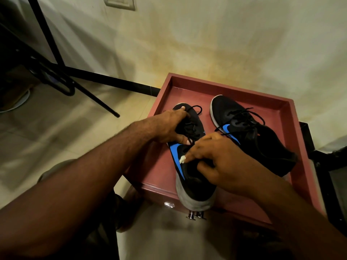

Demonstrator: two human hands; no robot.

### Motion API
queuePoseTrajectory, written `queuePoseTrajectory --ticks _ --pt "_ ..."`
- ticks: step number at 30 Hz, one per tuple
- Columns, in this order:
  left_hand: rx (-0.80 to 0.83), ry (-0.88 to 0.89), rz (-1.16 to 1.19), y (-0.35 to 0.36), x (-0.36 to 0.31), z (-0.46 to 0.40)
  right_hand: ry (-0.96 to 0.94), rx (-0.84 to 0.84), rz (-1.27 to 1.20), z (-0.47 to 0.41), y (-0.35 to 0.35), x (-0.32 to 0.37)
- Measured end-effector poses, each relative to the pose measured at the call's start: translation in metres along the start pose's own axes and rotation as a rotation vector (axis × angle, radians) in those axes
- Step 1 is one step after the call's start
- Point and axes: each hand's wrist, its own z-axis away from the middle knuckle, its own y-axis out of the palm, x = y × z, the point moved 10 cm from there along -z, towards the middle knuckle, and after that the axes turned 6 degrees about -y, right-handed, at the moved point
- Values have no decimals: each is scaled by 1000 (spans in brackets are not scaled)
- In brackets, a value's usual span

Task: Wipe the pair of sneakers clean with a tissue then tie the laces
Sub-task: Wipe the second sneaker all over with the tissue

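Note:
Two black sneakers with blue swooshes and pale soles lie on a reddish-brown raised-rim tabletop (pixel 277 109). The left sneaker (pixel 195 186) points away from me, its heel overhanging the near edge. My left hand (pixel 169 126) grips its toe and lace area, fingers curled over the black laces (pixel 195 107). My right hand (pixel 217 156) rests on the shoe's collar, pinching a small white bit of tissue (pixel 182 160) against the side by the swoosh. The right sneaker (pixel 249 132) lies untouched beside it, its laces loose.
A stained cream wall rises behind the table. Black metal legs of a stand or chair (pixel 90 94) cross the tiled floor at the left. A dark frame (pixel 323 166) stands at the table's right. Metal knobs (pixel 195 215) stick out under the near edge.

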Motion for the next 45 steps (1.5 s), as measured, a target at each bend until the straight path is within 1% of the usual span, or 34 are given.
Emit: queuePoseTrajectory --ticks 7,12,16,18,20,22,25,29,32,36,38,41,43,45 --pt "31 5 84 -1 5 0 -82 16 -218 26 3 26" --pt "49 -6 112 -2 4 3 -117 -55 -247 35 -9 28" --pt "50 2 95 -2 1 4 -116 -158 -315 44 -29 20" --pt "52 12 78 -1 1 3 -138 -142 -294 47 -26 23" --pt "57 16 59 1 1 2 -173 -62 -210 45 -8 30" --pt "60 25 46 1 -1 1 -225 -31 -123 42 10 35" --pt "70 31 48 1 -3 2 -262 -113 -49 43 7 37" --pt "75 24 57 1 -1 1 -375 -264 87 53 -10 54" --pt "79 28 49 1 -1 1 -365 -253 61 50 -3 52" --pt "70 34 45 -1 -1 2 -304 -147 0 43 13 38" --pt "76 36 47 0 -1 3 -319 -191 36 45 7 42" --pt "79 50 75 -2 -2 4 -324 -307 112 53 -6 52" --pt "71 68 99 -9 -3 7 -283 -421 79 58 -19 51" --pt "37 99 149 -20 -4 12 -175 -586 -37 64 -39 36"
